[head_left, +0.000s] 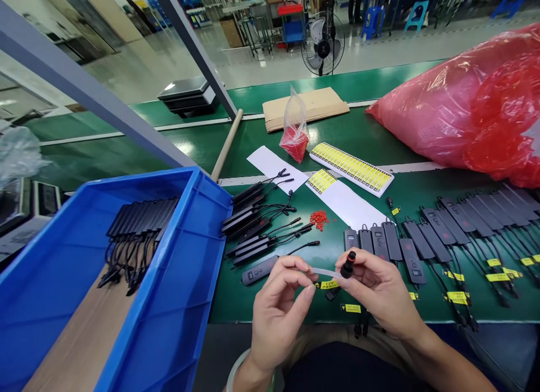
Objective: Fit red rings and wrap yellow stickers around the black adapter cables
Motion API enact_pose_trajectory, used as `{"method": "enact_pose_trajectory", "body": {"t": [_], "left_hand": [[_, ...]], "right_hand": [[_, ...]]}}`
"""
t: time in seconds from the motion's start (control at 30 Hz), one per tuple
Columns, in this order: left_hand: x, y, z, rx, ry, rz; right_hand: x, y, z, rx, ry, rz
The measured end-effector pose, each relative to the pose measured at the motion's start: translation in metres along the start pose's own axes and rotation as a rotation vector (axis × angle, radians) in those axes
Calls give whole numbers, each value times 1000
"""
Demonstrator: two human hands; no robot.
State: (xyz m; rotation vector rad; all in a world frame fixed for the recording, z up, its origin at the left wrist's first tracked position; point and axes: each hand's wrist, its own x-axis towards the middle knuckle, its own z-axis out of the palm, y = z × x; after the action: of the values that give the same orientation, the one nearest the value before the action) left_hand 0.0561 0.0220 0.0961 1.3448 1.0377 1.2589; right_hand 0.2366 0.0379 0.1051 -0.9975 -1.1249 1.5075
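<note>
Spreading across the view, the green bench [228, 310] gives room to lay things out; beside it the blue bin [171, 291] holds black units [143, 216] in a row, probably to save space. Over the bench's near edge the left hand [278, 310] curls, thumb apart, its hold on a pale strip [326, 273] unclear; the right hand [382, 291] pinches a black connector [347, 267] tip up, likely keeping its red ring [351, 255] exposed

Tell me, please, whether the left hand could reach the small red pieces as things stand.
Probably yes: the small red pieces lie uncovered on the green table beyond the left hand, with only a thin black cable near the way, though that hand seems busy at a pale strip.
</note>
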Motion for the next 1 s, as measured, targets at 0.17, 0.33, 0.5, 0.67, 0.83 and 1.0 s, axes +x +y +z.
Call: {"method": "enact_pose_trajectory", "body": {"t": [0.17, 0.33, 0.5, 0.67, 0.83, 1.0], "left_hand": [[4, 7, -2, 104, -29, 40], [9, 12, -2, 217, -24, 100], [9, 13, -3, 253, -18, 100], [10, 16, -4, 261, -15, 106], [13, 18, -7, 246, 33, 117], [10, 16, -9, 248, 70, 148]], "right_hand": [[0, -1, 0, -2, 21, 16], [-6, -3, 2, -3, 39, 37], [-11, -5, 3, -32, 56, 40], [-11, -2, 4, -85, 61, 19], [-13, -1, 4, -107, 78, 44], [-15, -2, 3, -119, 88, 28]]}}
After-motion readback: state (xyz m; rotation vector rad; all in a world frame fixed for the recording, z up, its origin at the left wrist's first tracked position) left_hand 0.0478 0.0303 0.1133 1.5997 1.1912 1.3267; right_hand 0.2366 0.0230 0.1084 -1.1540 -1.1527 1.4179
